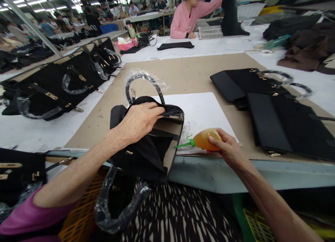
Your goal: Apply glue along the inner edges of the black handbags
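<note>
A black handbag (142, 149) hangs over the table's near edge, its mouth turned to the right. My left hand (140, 120) is closed on the bag's upper rim and holds it open. My right hand (228, 148) grips an orange squeeze bottle (205, 139) with a green nozzle. The nozzle tip points left and sits right at the bag's open edge. Plastic-wrapped handles (142, 82) stick up behind the bag, and another wrapped handle (117, 209) dangles over my lap.
A white sheet (201, 111) lies under the bottle on the brown table (183, 72). Finished black bags (277, 105) lie at right, and more bags (60, 85) are lined up at left. A person in pink (187, 16) works at the far end.
</note>
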Demonstrator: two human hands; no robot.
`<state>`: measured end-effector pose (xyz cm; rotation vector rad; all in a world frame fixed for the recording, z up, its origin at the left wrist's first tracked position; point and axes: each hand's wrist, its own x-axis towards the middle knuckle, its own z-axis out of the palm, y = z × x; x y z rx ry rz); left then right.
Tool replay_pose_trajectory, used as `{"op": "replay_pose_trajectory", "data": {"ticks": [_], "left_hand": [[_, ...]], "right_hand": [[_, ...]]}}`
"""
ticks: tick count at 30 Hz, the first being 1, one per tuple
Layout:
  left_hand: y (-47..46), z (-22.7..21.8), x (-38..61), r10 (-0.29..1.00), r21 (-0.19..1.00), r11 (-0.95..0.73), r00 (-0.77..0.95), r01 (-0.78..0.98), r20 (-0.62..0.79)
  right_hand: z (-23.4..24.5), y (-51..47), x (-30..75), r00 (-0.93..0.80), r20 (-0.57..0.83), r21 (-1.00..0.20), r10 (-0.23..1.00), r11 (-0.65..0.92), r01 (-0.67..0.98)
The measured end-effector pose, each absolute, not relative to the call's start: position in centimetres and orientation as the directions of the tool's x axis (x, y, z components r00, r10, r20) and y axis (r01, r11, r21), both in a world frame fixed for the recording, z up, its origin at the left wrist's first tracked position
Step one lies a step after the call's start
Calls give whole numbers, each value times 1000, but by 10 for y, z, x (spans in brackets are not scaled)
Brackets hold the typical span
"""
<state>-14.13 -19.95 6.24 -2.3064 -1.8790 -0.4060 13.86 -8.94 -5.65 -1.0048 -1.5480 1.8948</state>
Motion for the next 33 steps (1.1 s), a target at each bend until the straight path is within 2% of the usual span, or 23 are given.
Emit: {"op": "replay_pose_trajectory", "data": {"ticks": [6,18,33], "left_hand": [[-201,61,-142,935,73,-217,185,973,303],[-201,60,-140,941,5,-181,171,984,292],[-202,64,-135,960,72,-152,130,986,248]], "right_hand": [[-56,-101,141,-636,-230,-967,737,-247,63],[-43,-126,146,-716,-214,-951,665,-308,-3],[-37,-144,153,-728,-300,-885,617,-465,-30]]}}
